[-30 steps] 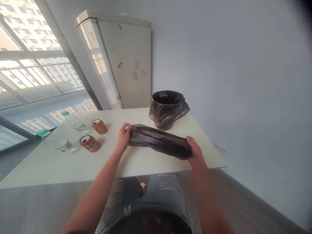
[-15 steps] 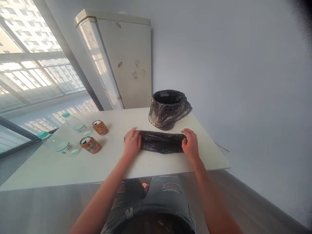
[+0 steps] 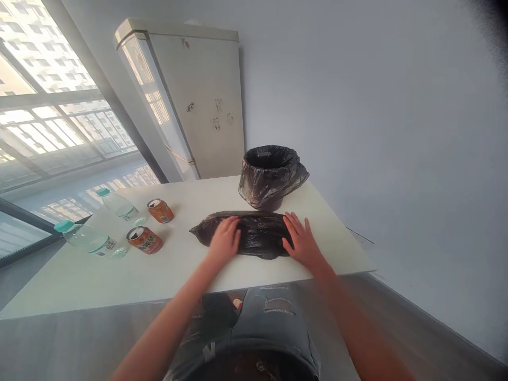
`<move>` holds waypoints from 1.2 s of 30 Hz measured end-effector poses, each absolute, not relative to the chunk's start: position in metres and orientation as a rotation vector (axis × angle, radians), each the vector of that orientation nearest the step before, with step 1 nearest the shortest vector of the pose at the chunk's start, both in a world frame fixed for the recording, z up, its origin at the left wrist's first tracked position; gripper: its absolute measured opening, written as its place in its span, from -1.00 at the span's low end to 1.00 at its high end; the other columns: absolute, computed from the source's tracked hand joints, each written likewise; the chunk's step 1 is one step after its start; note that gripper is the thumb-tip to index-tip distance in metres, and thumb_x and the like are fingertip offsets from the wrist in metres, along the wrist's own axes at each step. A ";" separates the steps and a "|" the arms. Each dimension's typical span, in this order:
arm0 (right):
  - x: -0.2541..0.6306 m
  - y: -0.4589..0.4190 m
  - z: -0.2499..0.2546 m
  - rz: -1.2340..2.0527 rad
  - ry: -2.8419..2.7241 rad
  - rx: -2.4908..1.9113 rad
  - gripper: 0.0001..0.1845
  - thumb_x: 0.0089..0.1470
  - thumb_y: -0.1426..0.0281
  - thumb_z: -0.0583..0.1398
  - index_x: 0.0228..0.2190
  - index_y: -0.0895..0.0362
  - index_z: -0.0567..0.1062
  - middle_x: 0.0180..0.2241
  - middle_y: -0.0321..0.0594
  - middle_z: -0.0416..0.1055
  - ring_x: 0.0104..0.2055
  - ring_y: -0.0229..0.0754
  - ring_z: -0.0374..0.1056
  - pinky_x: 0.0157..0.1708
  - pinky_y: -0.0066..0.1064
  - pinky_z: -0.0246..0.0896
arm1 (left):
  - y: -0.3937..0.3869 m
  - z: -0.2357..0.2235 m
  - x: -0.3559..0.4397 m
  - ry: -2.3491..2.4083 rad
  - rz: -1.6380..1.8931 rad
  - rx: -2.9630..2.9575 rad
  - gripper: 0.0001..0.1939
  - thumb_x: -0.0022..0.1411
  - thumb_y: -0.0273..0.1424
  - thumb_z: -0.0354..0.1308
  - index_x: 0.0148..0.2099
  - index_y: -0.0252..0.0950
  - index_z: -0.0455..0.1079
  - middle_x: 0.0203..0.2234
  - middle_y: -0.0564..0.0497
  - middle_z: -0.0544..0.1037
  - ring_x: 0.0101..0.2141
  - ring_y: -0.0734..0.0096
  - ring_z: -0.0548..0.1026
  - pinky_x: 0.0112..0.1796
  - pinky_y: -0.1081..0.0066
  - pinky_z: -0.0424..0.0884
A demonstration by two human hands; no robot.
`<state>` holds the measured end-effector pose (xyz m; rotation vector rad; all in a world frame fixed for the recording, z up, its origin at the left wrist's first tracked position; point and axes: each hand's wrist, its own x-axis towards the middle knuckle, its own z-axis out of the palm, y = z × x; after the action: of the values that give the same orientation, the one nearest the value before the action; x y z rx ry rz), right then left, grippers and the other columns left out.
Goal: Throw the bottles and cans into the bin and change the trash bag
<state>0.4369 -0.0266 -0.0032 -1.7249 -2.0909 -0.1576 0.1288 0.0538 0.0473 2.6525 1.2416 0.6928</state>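
A dark plastic bag (image 3: 257, 233) lies flattened on the white table (image 3: 119, 270), in front of a small bin (image 3: 271, 176) lined with a dark bag. My left hand (image 3: 225, 241) rests flat on the bag's left half, fingers stretched forward. My right hand (image 3: 300, 241) lies flat at the bag's right end, fingers spread, partly on the bag and partly on the table. Neither hand grips anything.
Two orange drink cans (image 3: 160, 210) (image 3: 144, 239) and two clear water bottles with teal caps (image 3: 118, 203) (image 3: 88, 239) lie on the table's left part. A pale fridge (image 3: 198, 106) stands behind the table. A large window fills the left; a grey wall fills the right.
The bag, held stretched above the table a second ago, now lies on the tabletop. Both hands have let go of its ends and press flat on it.
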 end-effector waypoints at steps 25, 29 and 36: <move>0.438 -0.018 -0.024 -0.065 -2.200 -1.785 -0.31 0.46 0.23 -0.14 0.46 0.29 0.10 0.47 0.06 0.00 0.50 0.14 0.00 0.44 0.19 -0.08 | 0.116 0.011 0.051 1.609 0.329 2.560 -0.45 0.53 -0.20 -0.09 0.48 -0.14 0.21 0.42 -0.14 0.29 0.41 -0.04 0.20 0.36 -0.16 0.09; 0.438 -0.017 -0.026 -0.073 -2.214 -1.814 -0.32 0.47 0.23 -0.15 0.45 0.28 0.11 0.48 0.03 -0.01 0.50 0.10 -0.01 0.45 0.17 -0.10 | 0.112 0.026 0.049 1.728 0.509 2.526 -0.51 0.52 -0.28 -0.12 0.32 -0.32 0.39 0.28 -0.31 0.42 0.31 -0.11 0.31 0.34 -0.19 0.11; 0.443 -0.016 -0.034 -0.116 -2.285 -1.826 -0.33 0.48 0.25 -0.18 0.47 0.26 0.05 0.49 0.00 -0.04 0.52 0.08 -0.06 0.44 0.19 -0.09 | 0.058 0.019 0.197 1.008 0.625 2.836 -0.51 0.50 -0.32 -0.07 0.36 -0.31 0.34 0.35 -0.16 0.38 0.38 0.14 0.26 0.42 0.09 0.08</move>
<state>0.4425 -0.0161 -0.0336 -1.8264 -2.2847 -0.1160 0.1972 0.0579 0.0190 2.8358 1.0076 0.6254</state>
